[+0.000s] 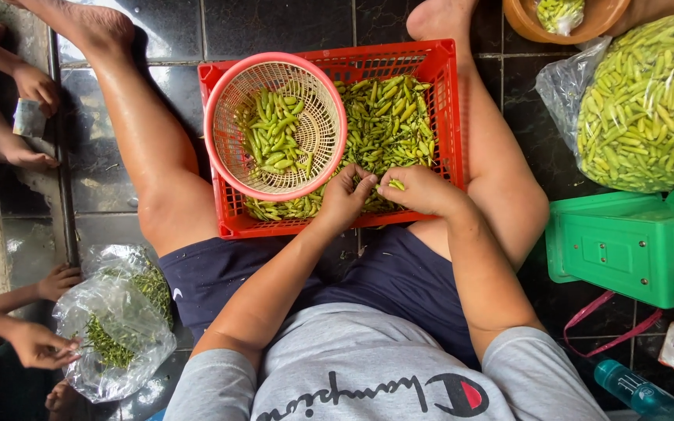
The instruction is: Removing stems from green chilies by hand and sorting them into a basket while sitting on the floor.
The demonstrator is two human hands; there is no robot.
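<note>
1. The person sits on a dark tiled floor (274, 23) with a red crate (450, 109) of green chili peppers (391, 125) between the legs.
2. The left hand (345, 199) has its fingers curled down into the peppers at the crate's 6 o'clock edge; whether it actually grips one cannot be told.
3. The right hand (419, 189) pinches a single green pod (396, 185) between thumb and fingertips.
4. A round pink basket (317, 129) holding sorted peppers rests on the crate at 10 o'clock.
5. The pods look light, smooth and slightly bendable; pinching near the stem end seems safest.
6. A green scale (626, 245) sits at 3 o'clock, under a clear bag of peppers (649, 101).
</note>
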